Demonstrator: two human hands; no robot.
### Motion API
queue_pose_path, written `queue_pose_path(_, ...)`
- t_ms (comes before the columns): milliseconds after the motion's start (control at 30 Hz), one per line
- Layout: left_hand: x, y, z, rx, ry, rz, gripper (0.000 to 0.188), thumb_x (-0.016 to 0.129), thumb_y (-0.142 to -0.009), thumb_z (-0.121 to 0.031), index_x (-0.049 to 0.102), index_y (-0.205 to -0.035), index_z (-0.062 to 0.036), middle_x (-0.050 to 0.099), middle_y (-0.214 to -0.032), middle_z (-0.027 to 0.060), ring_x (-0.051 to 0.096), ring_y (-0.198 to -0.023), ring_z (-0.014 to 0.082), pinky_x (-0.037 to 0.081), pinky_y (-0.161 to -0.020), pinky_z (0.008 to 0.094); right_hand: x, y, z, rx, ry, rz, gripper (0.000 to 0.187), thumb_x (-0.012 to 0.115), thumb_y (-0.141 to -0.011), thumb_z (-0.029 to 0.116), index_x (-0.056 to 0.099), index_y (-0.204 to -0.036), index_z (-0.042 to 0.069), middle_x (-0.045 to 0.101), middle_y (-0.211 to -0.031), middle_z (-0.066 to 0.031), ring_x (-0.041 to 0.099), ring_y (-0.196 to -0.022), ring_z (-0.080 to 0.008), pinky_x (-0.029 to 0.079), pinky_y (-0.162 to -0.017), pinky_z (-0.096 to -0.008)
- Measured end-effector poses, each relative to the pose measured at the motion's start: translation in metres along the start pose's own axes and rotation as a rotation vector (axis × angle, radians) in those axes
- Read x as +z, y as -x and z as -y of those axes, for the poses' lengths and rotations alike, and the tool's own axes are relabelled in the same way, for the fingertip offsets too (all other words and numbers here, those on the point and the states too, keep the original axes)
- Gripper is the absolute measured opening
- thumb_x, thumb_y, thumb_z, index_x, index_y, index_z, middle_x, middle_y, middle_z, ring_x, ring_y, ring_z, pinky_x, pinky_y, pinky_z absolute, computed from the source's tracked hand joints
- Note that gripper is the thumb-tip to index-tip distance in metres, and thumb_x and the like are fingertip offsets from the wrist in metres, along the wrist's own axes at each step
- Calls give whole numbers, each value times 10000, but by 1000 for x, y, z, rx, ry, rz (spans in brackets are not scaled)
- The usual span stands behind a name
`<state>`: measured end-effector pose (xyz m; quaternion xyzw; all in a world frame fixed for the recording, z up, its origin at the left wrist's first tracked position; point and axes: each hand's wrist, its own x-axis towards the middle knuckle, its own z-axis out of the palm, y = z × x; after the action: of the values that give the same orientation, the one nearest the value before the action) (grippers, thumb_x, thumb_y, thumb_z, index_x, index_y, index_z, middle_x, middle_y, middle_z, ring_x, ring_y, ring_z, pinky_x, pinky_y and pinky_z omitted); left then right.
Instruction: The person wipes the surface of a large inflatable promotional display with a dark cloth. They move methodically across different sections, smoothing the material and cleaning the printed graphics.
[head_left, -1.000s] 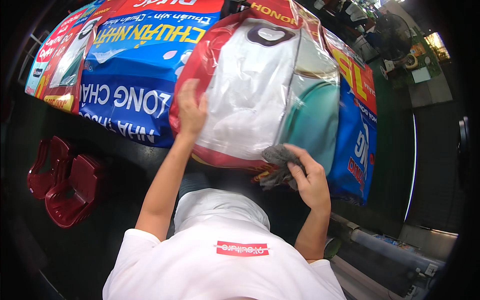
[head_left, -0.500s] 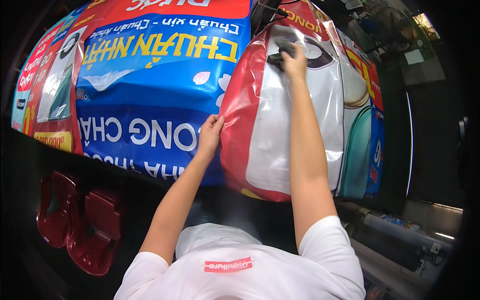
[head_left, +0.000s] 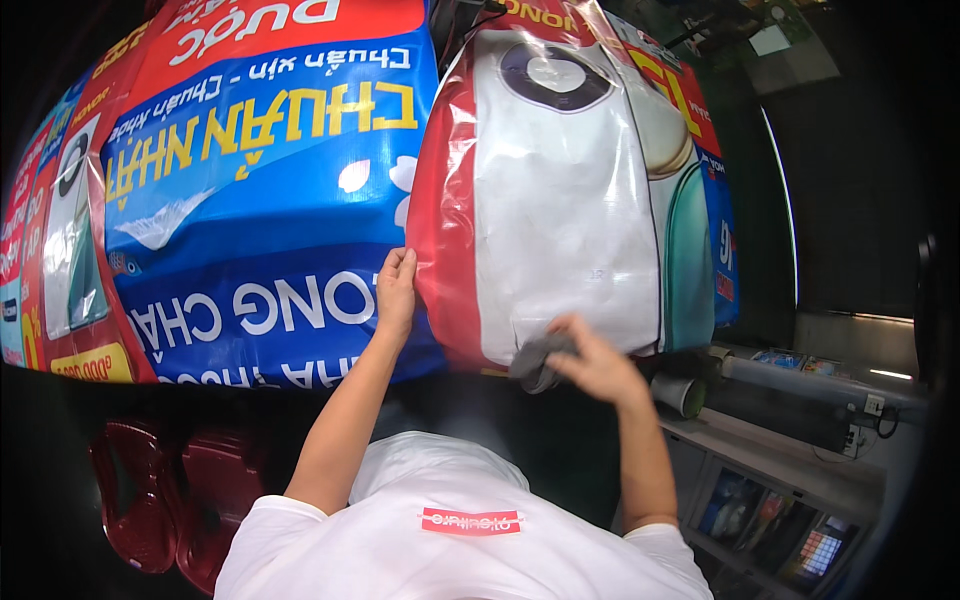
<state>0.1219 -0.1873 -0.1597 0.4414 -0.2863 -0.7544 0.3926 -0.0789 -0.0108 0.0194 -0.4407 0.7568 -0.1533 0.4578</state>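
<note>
A glossy printed banner [head_left: 560,215], white in the middle with a red left edge, lies over the work surface in front of me. My left hand [head_left: 397,295] is closed at that red edge, fingertips pinching the sheet. Low on the white part, near the banner's front edge, my right hand [head_left: 600,365] holds a crumpled dark grey cloth [head_left: 540,362]. Part of the cloth hangs at the front edge. A blue banner [head_left: 270,240] with yellow and white lettering spreads to the left, beside and partly under my left forearm.
Two dark red plastic chairs [head_left: 225,490] stand at the lower left. To the right, below the banner's end, are a roll [head_left: 680,395] and a long pale machine or bench [head_left: 800,440] with a socket and cable. Another red printed sheet [head_left: 75,250] lies far left.
My right hand has drawn the grey cloth from the far part of the white banner down to its front edge. My left hand stays at the red edge. The view has shifted slightly.
</note>
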Motion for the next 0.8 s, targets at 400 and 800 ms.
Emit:
queue_pose_path(400, -6, -5, 2, 123, -146, 56, 305, 514, -1022, -227, 637, -1167, 11, 693, -1016, 40, 603, -916, 75, 471, -808, 232, -85, -288, 38, -400, 550, -563, 358, 564, -894, 150, 615, -1247, 182, 643, -1246, -109, 574, -1191, -316, 392, -1015, -460)
queue_pose_path(800, -5, -6, 12, 84, -31, 54, 237, 511, -1026, -206, 650, -1063, -18, 667, -968, 8, 578, -854, 37, 456, -760, 197, -45, -13, 23, -33, 312, 299, 501, 553, -761, -62, 620, -1228, 106, 644, -1160, -164, 604, -1098, -342, 479, -947, -398)
